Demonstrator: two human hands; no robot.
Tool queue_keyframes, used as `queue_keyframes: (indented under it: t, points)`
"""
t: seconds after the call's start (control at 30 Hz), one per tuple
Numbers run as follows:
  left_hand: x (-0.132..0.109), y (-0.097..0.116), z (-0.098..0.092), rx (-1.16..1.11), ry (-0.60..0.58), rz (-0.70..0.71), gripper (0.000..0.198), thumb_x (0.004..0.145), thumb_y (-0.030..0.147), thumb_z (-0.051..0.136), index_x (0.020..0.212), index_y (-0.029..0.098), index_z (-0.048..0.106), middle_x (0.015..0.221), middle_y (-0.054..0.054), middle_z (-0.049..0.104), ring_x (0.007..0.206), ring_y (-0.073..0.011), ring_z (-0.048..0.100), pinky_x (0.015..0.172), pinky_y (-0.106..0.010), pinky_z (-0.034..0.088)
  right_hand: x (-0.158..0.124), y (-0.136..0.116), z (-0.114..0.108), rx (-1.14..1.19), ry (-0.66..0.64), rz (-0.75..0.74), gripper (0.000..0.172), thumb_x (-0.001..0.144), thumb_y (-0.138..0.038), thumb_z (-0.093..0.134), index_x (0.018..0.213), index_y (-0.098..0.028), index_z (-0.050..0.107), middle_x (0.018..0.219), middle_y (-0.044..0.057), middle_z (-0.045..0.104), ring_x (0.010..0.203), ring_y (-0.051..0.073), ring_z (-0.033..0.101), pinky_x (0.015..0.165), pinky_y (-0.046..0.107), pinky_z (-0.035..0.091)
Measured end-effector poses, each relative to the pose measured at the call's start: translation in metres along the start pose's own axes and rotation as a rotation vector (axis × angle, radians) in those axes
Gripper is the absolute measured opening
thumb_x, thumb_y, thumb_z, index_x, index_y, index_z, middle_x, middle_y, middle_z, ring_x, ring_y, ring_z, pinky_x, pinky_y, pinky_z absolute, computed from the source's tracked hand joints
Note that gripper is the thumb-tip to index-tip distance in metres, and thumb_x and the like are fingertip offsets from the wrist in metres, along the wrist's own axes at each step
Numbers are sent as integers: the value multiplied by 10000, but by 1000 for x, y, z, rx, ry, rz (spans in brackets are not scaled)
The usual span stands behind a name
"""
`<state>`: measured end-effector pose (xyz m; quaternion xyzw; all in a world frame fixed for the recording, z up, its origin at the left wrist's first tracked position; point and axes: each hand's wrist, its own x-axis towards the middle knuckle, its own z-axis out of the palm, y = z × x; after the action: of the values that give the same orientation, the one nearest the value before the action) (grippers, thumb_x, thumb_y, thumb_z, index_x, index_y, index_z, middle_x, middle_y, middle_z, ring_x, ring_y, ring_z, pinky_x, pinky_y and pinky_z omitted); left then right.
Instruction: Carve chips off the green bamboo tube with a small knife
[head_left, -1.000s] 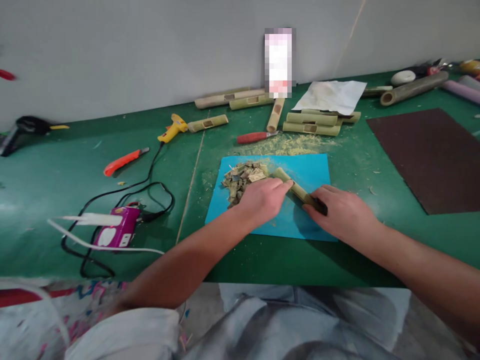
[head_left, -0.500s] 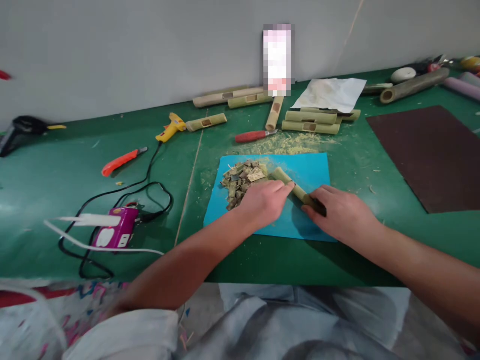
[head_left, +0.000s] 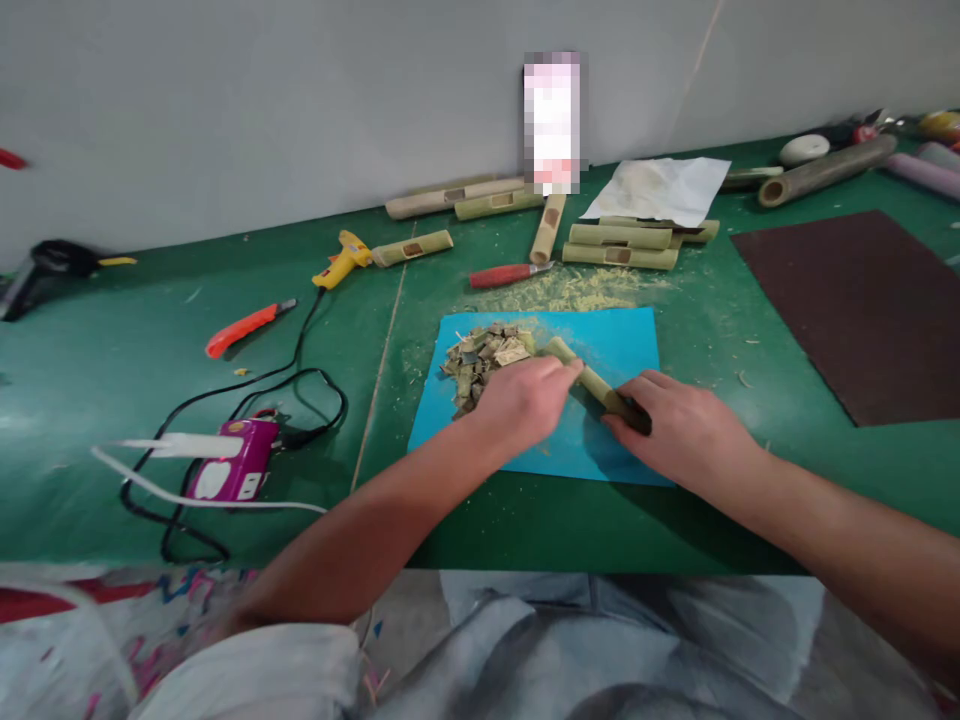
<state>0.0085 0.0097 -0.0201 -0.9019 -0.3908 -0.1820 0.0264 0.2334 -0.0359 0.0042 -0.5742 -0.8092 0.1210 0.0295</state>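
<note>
A short green bamboo tube [head_left: 592, 381] lies slanted on a blue cutting mat [head_left: 622, 340]. My left hand [head_left: 521, 400] is closed over the tube's far half, fingers pressed on it. My right hand [head_left: 679, 430] is closed around a dark-handled tool [head_left: 636, 415] at the tube's near end; the blade is hidden. A heap of bamboo chips [head_left: 480, 360] sits on the mat just left of my left hand.
Behind the mat lie a red-handled knife [head_left: 506, 274], several cut bamboo tubes [head_left: 619, 245], white paper [head_left: 660, 188] and sawdust. To the left are a yellow glue gun [head_left: 341, 258], an orange cutter [head_left: 244, 324], a purple power strip [head_left: 232, 470] with cables. A brown mat [head_left: 862, 310] lies right.
Both hands stay on the bamboo tube with only tiny shifts; the view has drifted slightly.
</note>
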Motion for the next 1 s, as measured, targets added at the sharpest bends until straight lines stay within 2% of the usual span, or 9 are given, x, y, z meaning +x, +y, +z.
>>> queue_keyframes:
  t: [0.07,0.2,0.33,0.5,0.63,0.77,0.87,1.0]
  points:
    - [1,-2,-1,-28,-16,16,390,1048,235,336,1228,148,671,850,-77,705,775,-170,651,658,-257,492,-1,0,-1,2,18,-2,213,899,-386,545,960,-207,644,987,81,681,724,214,626,571,332,340]
    - [3,-7,1,19,25,-95,392,1042,252,350,1173,130,698,821,-88,688,746,-193,639,636,-287,487,-2,0,1,27,54,-7,202,892,-364,518,937,-216,648,1012,88,690,710,210,627,564,332,341]
    - [0,-2,4,-15,-11,51,405,1037,219,319,1226,125,665,813,-76,684,724,-179,628,615,-281,477,-2,0,3,36,65,-18,192,870,-332,503,877,-207,648,919,70,690,667,188,606,560,321,327]
    - [0,-2,1,37,44,-37,407,1044,238,325,1169,121,694,761,-75,666,681,-167,607,588,-265,462,-3,-2,1,7,81,3,221,873,-338,497,878,-194,665,908,74,691,678,187,607,562,322,312]
    - [0,-1,1,22,11,71,399,1040,222,325,1196,141,684,814,-80,687,727,-165,624,624,-261,481,-3,-2,1,18,65,-12,211,866,-323,503,869,-189,666,873,69,684,659,180,596,566,321,313]
    - [2,-4,3,30,43,-39,409,1054,260,325,1188,134,691,803,-84,690,705,-164,623,606,-256,474,-3,-1,3,36,107,-18,202,858,-330,517,862,-194,667,870,67,685,655,174,592,572,315,322]
    - [3,-5,3,-54,-6,16,399,1059,262,331,1236,151,670,843,-75,703,742,-165,639,634,-261,486,-3,-1,3,42,79,-13,195,858,-331,524,861,-196,665,874,63,688,649,171,590,561,316,310]
    - [3,-3,2,-18,20,-31,423,1059,268,310,1203,133,684,812,-82,694,722,-178,636,612,-275,476,-2,-2,2,32,76,12,199,863,-342,521,866,-206,666,880,63,690,662,178,599,557,317,309]
